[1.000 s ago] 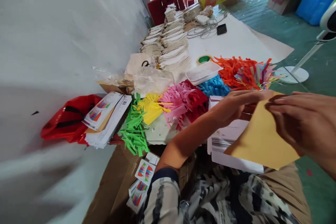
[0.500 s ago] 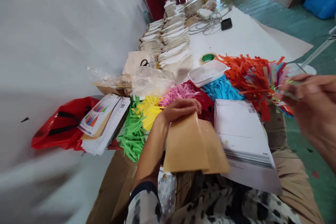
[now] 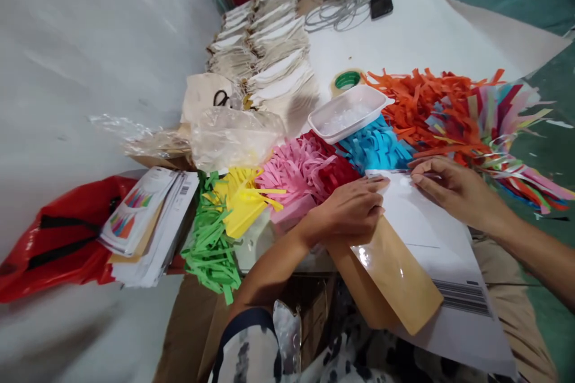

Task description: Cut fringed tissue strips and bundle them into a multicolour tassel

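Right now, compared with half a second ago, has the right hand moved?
Yes: against the plastic tray, the right hand has moved left, from the multicoloured strips to the white sheets.

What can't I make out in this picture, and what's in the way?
All in the head view:
Brown paper: one folded piece or two; the left hand covers its far end.
White sheet: its thin printed line is too small to read.
White tray: what lies inside is too blurred to name.
Red bag: cut off by the left edge.
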Tool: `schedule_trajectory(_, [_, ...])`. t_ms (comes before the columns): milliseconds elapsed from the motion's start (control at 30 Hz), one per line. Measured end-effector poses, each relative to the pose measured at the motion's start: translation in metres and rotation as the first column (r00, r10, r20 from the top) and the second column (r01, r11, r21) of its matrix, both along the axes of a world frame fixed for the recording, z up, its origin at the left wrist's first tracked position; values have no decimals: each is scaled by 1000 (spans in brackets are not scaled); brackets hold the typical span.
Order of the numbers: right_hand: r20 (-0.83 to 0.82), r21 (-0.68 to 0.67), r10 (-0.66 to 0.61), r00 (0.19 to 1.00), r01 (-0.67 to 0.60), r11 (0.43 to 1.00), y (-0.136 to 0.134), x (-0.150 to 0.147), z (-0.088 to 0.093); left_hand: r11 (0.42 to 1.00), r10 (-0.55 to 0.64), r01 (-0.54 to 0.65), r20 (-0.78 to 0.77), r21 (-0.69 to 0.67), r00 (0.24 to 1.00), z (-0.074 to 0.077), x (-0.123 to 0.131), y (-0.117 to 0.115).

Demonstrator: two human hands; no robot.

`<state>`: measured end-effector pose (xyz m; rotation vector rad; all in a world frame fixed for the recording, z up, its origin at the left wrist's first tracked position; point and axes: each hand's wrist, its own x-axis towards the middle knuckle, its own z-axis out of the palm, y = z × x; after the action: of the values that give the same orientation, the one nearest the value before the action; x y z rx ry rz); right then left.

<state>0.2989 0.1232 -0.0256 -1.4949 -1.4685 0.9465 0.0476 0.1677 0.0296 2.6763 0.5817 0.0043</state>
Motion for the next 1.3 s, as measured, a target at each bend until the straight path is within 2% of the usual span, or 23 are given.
schedule_trajectory(200, [113, -160, 253, 961, -233, 959, 20, 4, 10, 1000, 21, -21, 21, 7, 1000, 0, 1, -2])
schedule_trajectory(467, [341, -165, 296, 892, -254, 953, 34, 4, 12, 999, 10, -8, 64, -33, 998, -1, -3, 2])
schedule_trajectory(667, [421, -159, 248, 872, -197, 967, 32, 2, 12, 998, 26, -20, 102, -60, 994, 0, -4, 2])
schedule_trajectory(933, [522, -2, 197, 830, -230, 973, 31, 1, 3, 997, 17, -11, 83, -81, 996, 1, -4, 3])
schedule_trajectory(1100, [678, 49, 93, 729, -171, 984, 20, -9, 3, 995, 16, -8, 82, -96, 997, 0, -4, 4])
schedule_trajectory(1233, [790, 147, -97, 606, -33, 989, 4, -11, 11, 995, 21, -15, 61, -98, 998, -1, -5, 4])
schedule_trajectory(1300, [804, 230, -121, 582, -116, 966, -2, -6, 11, 996, 24, -20, 48, -87, 999, 0, -4, 4])
